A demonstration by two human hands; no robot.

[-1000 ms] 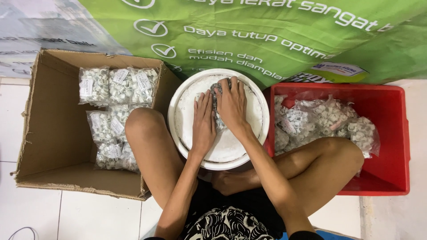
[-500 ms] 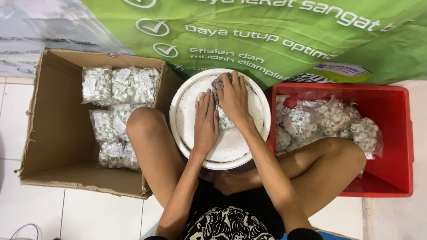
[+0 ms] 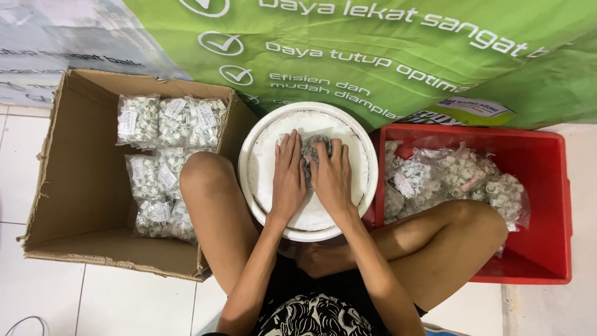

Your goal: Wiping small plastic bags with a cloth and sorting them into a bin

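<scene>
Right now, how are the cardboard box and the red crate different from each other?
The cardboard box is brown, with open flaps, and lies at the person's left; the red crate is plastic, with a rigid rim, and lies at the right. In the box the small clear bags sit in neat rows; in the crate the bags lie heaped. Both hold similar bags of small white pieces.

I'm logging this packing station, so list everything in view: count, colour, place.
cardboard box: one, brown, open, left on the floor.
packed bags: several, clear with small white pieces, stacked inside the box.
round lid: one, white, centre, under both hands.
small bag: one, clear, greyish contents, between the hands.
red crate: one, right.
loose bags: several, clear, in the crate.
banner: one, green, behind.
left hand: flat on the lid.
right hand: on the bag.
</scene>
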